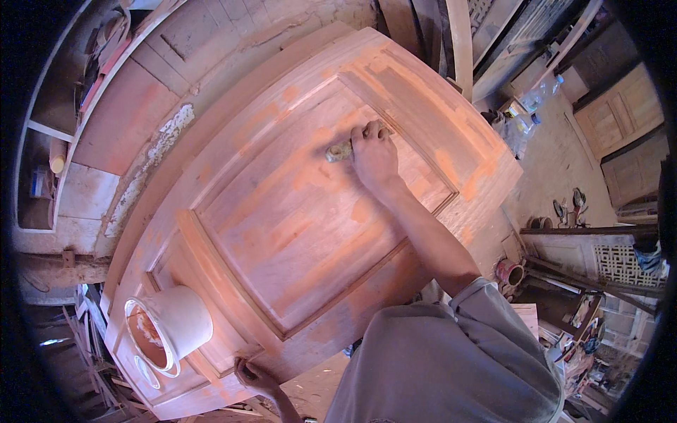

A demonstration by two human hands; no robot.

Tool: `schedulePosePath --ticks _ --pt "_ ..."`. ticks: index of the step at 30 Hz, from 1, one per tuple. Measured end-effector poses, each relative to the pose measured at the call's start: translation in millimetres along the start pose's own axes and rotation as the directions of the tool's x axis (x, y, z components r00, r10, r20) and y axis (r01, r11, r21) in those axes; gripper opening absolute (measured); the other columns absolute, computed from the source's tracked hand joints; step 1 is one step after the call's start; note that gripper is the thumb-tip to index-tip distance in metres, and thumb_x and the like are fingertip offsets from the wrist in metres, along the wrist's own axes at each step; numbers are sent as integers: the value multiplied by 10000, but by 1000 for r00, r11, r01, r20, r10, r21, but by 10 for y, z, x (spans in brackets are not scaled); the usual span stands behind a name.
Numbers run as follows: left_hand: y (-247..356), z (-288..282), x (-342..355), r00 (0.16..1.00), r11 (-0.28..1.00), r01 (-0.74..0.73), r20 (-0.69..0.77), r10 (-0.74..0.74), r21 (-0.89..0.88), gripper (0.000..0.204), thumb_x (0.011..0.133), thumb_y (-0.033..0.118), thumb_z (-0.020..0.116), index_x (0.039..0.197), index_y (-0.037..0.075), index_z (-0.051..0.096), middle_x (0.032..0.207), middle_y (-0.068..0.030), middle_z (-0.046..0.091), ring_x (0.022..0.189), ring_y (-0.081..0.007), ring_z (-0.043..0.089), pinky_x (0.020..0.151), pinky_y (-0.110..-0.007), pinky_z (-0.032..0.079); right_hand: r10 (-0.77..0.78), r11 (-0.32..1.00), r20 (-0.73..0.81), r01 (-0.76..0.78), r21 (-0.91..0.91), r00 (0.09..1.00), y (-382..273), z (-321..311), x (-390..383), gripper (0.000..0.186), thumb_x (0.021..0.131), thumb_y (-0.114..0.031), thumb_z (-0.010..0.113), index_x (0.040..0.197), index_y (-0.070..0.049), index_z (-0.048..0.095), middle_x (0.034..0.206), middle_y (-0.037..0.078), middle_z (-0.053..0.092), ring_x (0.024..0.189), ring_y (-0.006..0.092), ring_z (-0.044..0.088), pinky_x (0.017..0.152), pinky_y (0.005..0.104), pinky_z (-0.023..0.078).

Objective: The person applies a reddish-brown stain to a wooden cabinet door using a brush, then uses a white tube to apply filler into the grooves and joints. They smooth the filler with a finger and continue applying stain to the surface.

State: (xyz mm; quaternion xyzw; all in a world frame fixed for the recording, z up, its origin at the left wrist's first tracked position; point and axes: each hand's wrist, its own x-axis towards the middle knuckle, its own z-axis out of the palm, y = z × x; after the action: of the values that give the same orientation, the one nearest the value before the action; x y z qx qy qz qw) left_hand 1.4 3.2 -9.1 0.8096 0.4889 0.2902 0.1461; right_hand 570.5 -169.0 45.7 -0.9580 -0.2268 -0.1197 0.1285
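A large panelled wooden door (282, 233) lies flat before me, its reddish-brown surface streaked with orange patches. Over the upper part of its big middle panel, my right hand (375, 151) is closed on a crumpled, yellow-green wad of cloth (339, 151), pressed to the wood. My left hand (255, 376) is at the door's near edge, lower left, with fingers curled over the rim; the fingertips are partly hidden. A white plastic bucket (190, 321) stands on the door's left end, its open mouth showing brownish smears inside. Beside it lies a pale ring-shaped piece (146, 371).
Behind the door is a worn wall (148, 158) with peeling paint, and a shelf (53, 130) at far left. Plastic bottles (532, 109) stand on the floor at right. A red tin (509, 272), wooden doors (620, 113) and timber scraps crowd the right side.
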Motion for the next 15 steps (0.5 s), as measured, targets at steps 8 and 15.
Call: schedulePosePath --ticks 8,15 --pt "75 -9 7 1000 1000 -23 -3 23 8 254 976 178 556 984 -65 628 1105 -229 642 1064 -376 594 960 -469 458 -47 992 -168 66 107 985 -366 -368 -63 312 787 -109 656 1074 -1 599 1089 211 576 1018 387 615 795 432 561" --pt "69 2 7 1000 999 -9 -5 9 -49 300 978 215 565 1004 -76 631 1108 -235 645 1059 -374 603 969 -458 462 27 823 71 -62 564 997 -76 -584 -297 334 755 -95 708 1064 -34 597 1109 189 609 966 343 638 824 394 552"
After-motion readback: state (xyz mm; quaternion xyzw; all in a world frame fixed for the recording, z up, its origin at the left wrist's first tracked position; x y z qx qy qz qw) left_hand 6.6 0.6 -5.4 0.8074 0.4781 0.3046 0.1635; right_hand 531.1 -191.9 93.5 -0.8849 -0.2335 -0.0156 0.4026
